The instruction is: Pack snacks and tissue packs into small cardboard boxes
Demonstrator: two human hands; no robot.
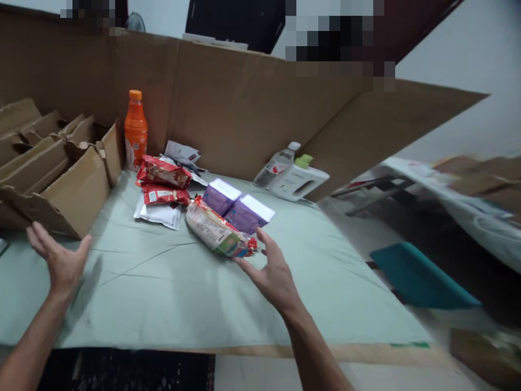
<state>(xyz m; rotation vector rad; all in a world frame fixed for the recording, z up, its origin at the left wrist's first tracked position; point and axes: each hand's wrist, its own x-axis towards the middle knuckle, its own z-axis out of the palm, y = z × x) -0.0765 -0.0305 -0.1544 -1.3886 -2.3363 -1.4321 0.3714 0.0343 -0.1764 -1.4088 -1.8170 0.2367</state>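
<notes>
My right hand [272,271] hovers open above the table, its fingers spread just short of a clear packet of noodles [215,232] with red ends. Behind the packet stand two purple boxes [236,205] side by side. My left hand [61,259] is open too, fingers apart, close to the front corner of an open cardboard box [69,187] at the left. Neither hand holds anything.
Red snack packets [163,182] and a white pouch [159,214] lie left of the noodles. An orange bottle [135,128] stands by the cardboard wall [244,103]. A white jug [299,179] and clear bottle [277,163] sit at the back right. The pale green table cover [171,293] ends at the right edge.
</notes>
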